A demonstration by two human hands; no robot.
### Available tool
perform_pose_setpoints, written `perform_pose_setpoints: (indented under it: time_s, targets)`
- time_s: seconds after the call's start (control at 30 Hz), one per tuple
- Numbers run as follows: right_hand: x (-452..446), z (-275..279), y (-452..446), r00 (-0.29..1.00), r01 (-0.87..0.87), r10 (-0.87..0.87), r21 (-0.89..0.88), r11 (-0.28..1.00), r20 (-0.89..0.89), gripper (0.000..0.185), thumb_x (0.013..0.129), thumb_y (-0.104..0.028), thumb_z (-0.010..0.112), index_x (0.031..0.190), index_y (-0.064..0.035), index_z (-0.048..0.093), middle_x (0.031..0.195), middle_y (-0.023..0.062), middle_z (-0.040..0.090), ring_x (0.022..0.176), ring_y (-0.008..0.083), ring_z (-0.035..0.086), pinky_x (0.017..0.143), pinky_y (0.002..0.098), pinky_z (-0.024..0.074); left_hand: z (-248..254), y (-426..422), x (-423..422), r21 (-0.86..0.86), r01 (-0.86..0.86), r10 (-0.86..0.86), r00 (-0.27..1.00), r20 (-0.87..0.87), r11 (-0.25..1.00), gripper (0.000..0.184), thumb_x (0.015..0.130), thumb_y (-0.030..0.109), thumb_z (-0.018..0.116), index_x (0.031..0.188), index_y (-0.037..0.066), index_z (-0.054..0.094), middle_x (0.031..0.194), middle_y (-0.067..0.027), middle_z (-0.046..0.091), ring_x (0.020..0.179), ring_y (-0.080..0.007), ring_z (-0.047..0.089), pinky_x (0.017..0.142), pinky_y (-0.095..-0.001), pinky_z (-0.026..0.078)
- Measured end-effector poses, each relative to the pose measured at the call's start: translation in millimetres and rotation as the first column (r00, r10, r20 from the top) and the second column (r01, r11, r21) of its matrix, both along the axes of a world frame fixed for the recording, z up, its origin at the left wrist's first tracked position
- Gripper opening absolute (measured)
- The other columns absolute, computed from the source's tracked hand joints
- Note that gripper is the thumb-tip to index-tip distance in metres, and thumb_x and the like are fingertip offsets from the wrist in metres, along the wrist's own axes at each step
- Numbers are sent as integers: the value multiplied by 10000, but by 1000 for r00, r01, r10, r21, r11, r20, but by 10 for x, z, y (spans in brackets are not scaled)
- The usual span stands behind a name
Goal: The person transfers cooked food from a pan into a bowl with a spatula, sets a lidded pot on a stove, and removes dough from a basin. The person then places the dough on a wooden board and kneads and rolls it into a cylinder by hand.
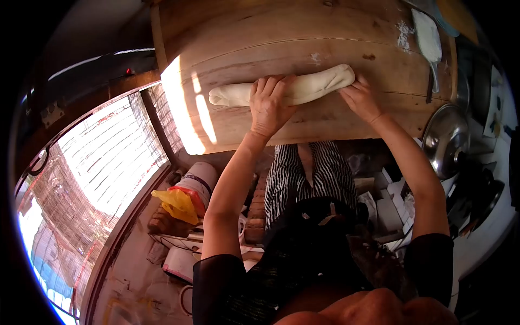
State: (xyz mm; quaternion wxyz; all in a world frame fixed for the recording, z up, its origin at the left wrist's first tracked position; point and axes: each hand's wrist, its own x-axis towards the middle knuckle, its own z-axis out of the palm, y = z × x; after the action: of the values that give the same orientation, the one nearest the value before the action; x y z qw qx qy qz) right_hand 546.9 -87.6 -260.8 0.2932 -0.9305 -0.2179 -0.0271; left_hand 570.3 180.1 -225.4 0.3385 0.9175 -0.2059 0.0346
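Observation:
A long, thick roll of pale dough (319,86) lies slantwise across the wooden board (244,59), its right end farther from my body. My left hand (268,103) is closed over the dough left of its middle, fingers curled across the top. At the right end, my right hand (363,100) grips the dough's near edge, with some fingertips hidden by it. A fold line shows near that end.
A flour-dusted cleaver-like blade (428,35) with a dark handle lies on the board's right side, beside scattered flour (403,35). A round metal lid (447,141) stands at the right edge. Below left are a yellow bag (177,206) and a bright window (97,146).

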Motion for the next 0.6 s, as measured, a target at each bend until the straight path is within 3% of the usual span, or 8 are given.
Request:
perform_pose_setpoints:
  time_s: [0.13,0.17,0.2,0.23,0.27,0.33,0.5,0.6]
  targets:
    - [275,81,-288,988,50,-76,-187,981,-136,95,823,-80,676,909,-39,665,932,46,673,884,220,606,768,349,505,52,75,-9,-61,-18,19,1000,13,998,578,538,137,753,1100,132,619,1010,-30,610,931,-252,561,855,-387,435]
    - [360,74,-347,903,312,-291,17,950,-315,98,840,-109,680,900,-35,657,894,36,666,808,175,603,697,314,496,37,75,-13,-64,-23,24,1000,10,998,578,538,137,753,1100,132,619,1010,-30,610,931,-252,561,855,-387,435]
    - [461,69,-379,740,575,-427,161,802,-520,118,858,-138,685,892,-31,650,856,26,660,731,130,599,627,279,486,15,57,-31,-45,10,-10,1000,3,999,588,535,132,750,1108,132,616,1015,-26,608,933,-245,558,859,-385,433]
    - [607,117,-368,641,643,-389,185,743,-662,194,863,-215,703,902,-31,655,784,6,639,633,69,565,553,221,451,-3,28,-43,-28,48,-49,999,-4,998,598,532,127,746,1115,132,612,1019,-21,606,934,-239,555,862,-383,431]
    - [687,152,-308,641,641,-389,182,746,-661,194,863,-215,703,902,-31,655,784,6,639,633,69,565,553,221,451,-21,-17,-47,-32,45,-45,999,-5,998,598,532,127,746,1115,132,612,1019,-21,606,934,-239,555,862,-383,431]
    - [881,238,23,440,585,-266,49,810,-858,224,854,-249,712,908,-38,661,743,4,624,642,65,567,557,209,455,-40,-125,5,-6,89,-89,996,8,996,594,544,129,735,1123,134,604,1038,-15,596,948,-230,548,871,-378,426]
    - [1110,160,218,327,537,-296,-82,839,-898,251,844,-264,714,942,-43,648,759,16,625,586,74,578,505,203,453,-125,-280,52,120,167,-168,986,-2,979,658,573,169,775,1198,132,572,1092,-35,571,980,-240,547,927,-416,420]
    - [1118,133,215,308,520,-321,-124,845,-896,257,831,-280,723,915,-52,642,757,18,630,570,82,586,489,207,444,-1,-206,44,-94,157,-162,986,-45,983,512,675,161,754,1161,111,599,1071,-47,572,971,-257,543,921,-414,431]
